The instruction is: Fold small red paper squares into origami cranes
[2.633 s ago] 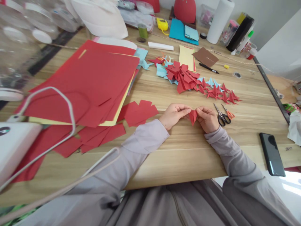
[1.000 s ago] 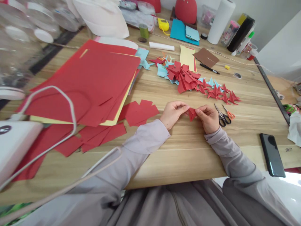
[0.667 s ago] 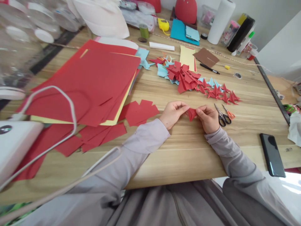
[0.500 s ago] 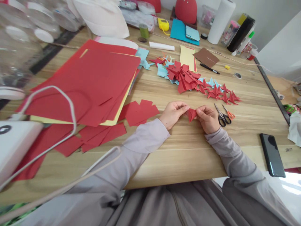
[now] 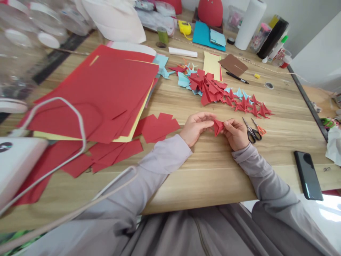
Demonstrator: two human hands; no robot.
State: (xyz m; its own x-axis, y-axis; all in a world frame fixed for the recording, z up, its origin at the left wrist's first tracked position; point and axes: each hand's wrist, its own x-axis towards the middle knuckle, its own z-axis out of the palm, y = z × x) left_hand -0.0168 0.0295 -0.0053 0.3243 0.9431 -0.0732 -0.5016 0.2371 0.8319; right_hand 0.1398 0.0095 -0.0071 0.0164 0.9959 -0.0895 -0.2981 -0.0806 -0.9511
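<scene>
A small piece of folded red paper (image 5: 218, 127) with a pointed lower end is held up between my two hands, above the wooden table. My right hand (image 5: 236, 135) pinches its right edge between thumb and fingertips. At its left edge is my left hand (image 5: 197, 128), thumb and curled fingers closed on the paper's corner. Just beyond lies a heap of folded red paper pieces (image 5: 206, 85), with a row of pointed red paper figures (image 5: 245, 104) running off to its right. Black-handled scissors (image 5: 253, 134) and orange-handled scissors (image 5: 259, 128) lie beside my right hand.
Large red sheets (image 5: 106, 92) and cut red pieces (image 5: 160, 128) cover the left side. A white cable (image 5: 80, 121) loops over them from a white device (image 5: 18, 167). At the right lie a phone (image 5: 308, 174) and a tape roll (image 5: 269, 85); a pen (image 5: 237, 77) is farther back.
The folded red paper has turned slightly and shifted a little to the right. My left fingers have moved up along its edge; my right hand keeps its pinch.
</scene>
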